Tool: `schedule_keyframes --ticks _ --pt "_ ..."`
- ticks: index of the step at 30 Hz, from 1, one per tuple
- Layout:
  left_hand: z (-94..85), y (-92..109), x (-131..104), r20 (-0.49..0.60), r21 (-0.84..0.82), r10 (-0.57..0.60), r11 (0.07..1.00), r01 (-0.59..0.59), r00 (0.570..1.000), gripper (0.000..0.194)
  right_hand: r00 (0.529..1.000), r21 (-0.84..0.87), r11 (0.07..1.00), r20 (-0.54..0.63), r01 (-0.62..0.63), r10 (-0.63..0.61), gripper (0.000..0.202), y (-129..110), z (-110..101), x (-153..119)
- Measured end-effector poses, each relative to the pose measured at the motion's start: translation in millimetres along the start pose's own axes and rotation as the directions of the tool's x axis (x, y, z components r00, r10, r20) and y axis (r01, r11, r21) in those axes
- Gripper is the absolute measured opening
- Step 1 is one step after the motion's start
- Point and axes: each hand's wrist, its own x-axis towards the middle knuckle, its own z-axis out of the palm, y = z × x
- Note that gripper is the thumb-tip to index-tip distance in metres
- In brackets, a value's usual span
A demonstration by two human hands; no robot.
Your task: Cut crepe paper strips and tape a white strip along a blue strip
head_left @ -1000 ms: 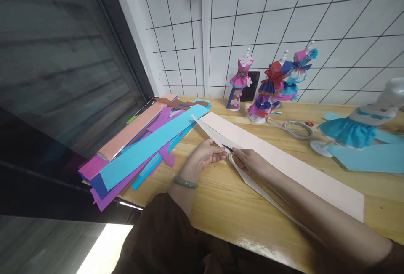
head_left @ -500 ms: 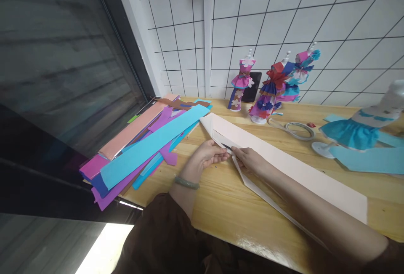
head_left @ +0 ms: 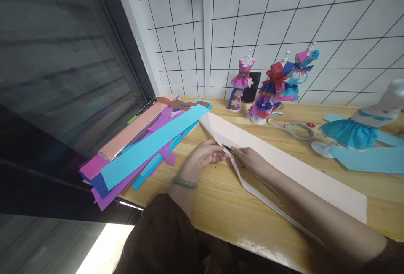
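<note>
A long sheet of pale pink crepe paper (head_left: 277,156) lies slantwise across the table. Its near edge is lifted and partly separated as a narrow strip (head_left: 271,204) running toward the lower right. My left hand (head_left: 208,154), with a green bangle at the wrist, pinches the paper's edge between thumb and fingers. Right beside it, my right hand (head_left: 249,158) grips dark-bladed scissors (head_left: 226,147), their blade lying at the paper's edge and pointing left. The fingers cover the scissors' handles.
Coloured paper strips (head_left: 151,147) are piled on the left. Small dress forms in paper outfits (head_left: 242,80) stand along the back, with a dark phone (head_left: 251,86) behind. A tape roll (head_left: 299,131), blue paper (head_left: 366,158) and a form in a blue skirt (head_left: 350,133) are on the right.
The loose paper by the blade has shifted and its gap looks narrower. Both hands stay in nearly the same place, still holding the paper and the scissors.
</note>
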Motion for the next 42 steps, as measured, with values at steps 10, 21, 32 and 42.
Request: schedule_keyframes --ticks 10,21,32,42 --pt "-7.6 -3.4 7.4 -0.103 -0.014 0.065 0.998 -0.066 0.993 0.015 1.0 -0.01 1.0 0.016 -0.02 0.021 0.046 -2.1 0.6 -2.5" --pt "-8.1 -3.1 6.6 -0.109 0.004 0.066 0.998 -0.066 0.992 0.018 0.999 -0.004 1.0 0.016 -0.03 0.03 0.049 -5.0 3.1 4.6" --pt "-8.8 -4.8 7.9 -0.095 -0.01 0.074 0.997 -0.075 0.993 0.019 0.999 -0.004 0.999 0.013 -0.042 0.042 0.048 -15.1 2.7 3.5" --pt "-9.5 -5.0 7.4 -0.069 -0.035 0.073 0.997 -0.075 0.995 0.018 0.999 -0.001 0.999 0.005 -0.034 0.034 0.049 -17.3 3.3 2.1"
